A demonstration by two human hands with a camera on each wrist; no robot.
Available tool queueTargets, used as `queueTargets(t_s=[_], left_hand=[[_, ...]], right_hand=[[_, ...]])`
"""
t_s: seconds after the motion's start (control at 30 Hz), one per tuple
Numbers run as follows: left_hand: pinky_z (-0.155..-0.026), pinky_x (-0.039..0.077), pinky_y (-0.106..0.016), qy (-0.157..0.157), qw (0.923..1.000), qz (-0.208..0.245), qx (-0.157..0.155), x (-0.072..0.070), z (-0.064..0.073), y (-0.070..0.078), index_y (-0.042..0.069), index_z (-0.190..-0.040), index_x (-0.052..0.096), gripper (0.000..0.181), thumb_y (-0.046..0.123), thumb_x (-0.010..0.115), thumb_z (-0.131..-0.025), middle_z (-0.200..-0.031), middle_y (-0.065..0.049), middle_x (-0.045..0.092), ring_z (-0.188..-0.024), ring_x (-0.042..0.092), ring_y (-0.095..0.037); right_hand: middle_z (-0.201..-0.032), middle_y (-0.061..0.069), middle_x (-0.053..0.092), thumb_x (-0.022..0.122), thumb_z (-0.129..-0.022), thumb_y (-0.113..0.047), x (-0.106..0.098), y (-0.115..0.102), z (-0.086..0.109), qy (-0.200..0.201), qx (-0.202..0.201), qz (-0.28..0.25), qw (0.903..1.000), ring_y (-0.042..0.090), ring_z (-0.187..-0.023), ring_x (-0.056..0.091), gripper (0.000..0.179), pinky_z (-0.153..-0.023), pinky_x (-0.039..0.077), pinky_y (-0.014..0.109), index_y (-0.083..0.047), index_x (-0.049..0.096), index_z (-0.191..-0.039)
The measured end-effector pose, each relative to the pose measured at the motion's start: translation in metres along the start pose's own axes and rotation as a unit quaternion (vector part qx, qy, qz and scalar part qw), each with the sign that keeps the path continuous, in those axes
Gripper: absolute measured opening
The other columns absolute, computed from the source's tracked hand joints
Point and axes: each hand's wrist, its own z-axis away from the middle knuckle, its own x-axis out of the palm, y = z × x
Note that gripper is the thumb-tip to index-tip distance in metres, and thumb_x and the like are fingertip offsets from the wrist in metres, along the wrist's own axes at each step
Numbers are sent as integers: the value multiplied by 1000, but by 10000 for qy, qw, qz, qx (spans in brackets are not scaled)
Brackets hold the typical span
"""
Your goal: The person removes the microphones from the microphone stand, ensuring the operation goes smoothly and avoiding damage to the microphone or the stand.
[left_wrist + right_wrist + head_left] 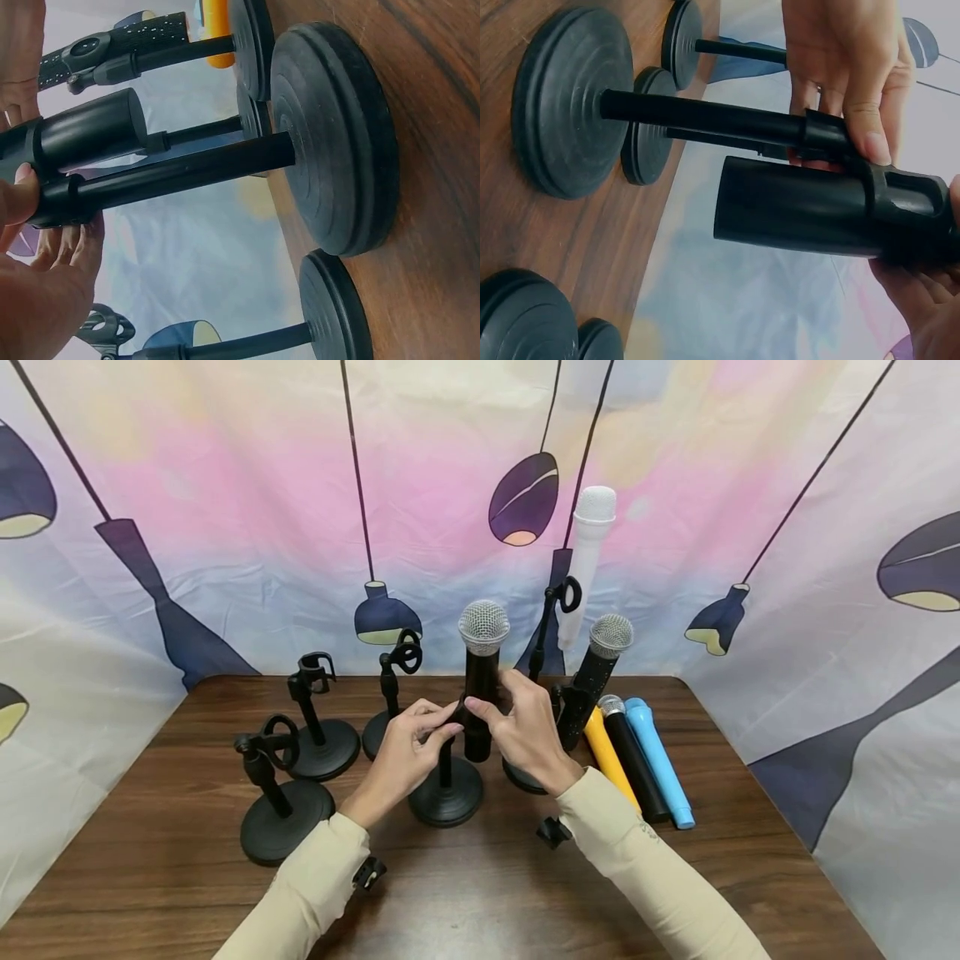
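A black microphone with a silver mesh head (483,627) stands upright in the clip of a desk stand with a round black base (448,802). My left hand (401,756) pinches the clip joint at the top of the stand's pole (187,174) between thumb and fingers. My right hand (528,731) holds the microphone body (795,206) and clip from the other side, its thumb at the clip. In the right wrist view the clip's ring goes round the microphone, whose lower end hangs beside the pole. The base rests on the table.
Several microphone stands (326,747) with bare clips stand on the left. Behind on the right, a speckled black microphone (588,693) leans in a stand's clip, and a white microphone (592,552) rises by another clip. Yellow (609,760), black (633,760) and blue (660,764) microphones lie at the right.
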Motion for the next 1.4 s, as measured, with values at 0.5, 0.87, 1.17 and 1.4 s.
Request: queueTargets(t_s=[0.5, 0.87, 1.17, 1.4], left_hand=[[-65, 45, -28, -58, 10000, -14, -2, -1, -2, 1, 5, -132, 67, 35, 12, 70, -97, -104, -4, 67, -78, 58, -13], [-70, 50, -30, -156, 9998, 64, -61, -2, -1, 0, 9, -133, 67, 36, 14, 70, -97, -105, -3, 68, -80, 63, -14], [-72, 51, -33, -445, 9973, 399, -439, -11, -5, -6, 8, -131, 70, 37, 19, 74, -95, -105, -6, 71, -68, 56, -17], [-67, 49, -30, -479, 9961, 622, -407, -10, -6, -8, 5, -131, 68, 37, 15, 73, -95, -102, -8, 69, -64, 52, -19]], right_hand=[[-108, 13, 66, 76, -93, -14, 7, 1, 1, 394, -376, 7, 9985, 23, -92, 64, 30, -78, 53, 42, 1, 68, -117], [-108, 14, 64, 74, -96, -17, 2, 2, 1, 47, -226, -33, 9997, 23, -90, 65, 35, -76, 54, 36, 2, 63, -123], [-109, 5, 67, 79, -91, -16, -15, 4, -8, -995, 466, -823, 9905, 16, -97, 68, 40, -85, 57, 30, -6, 64, -127], [-94, 3, 69, 77, -93, -20, -11, -1, -10, -720, 251, 87, 9971, 11, -72, 62, 26, -64, 50, 33, -7, 68, -114]])
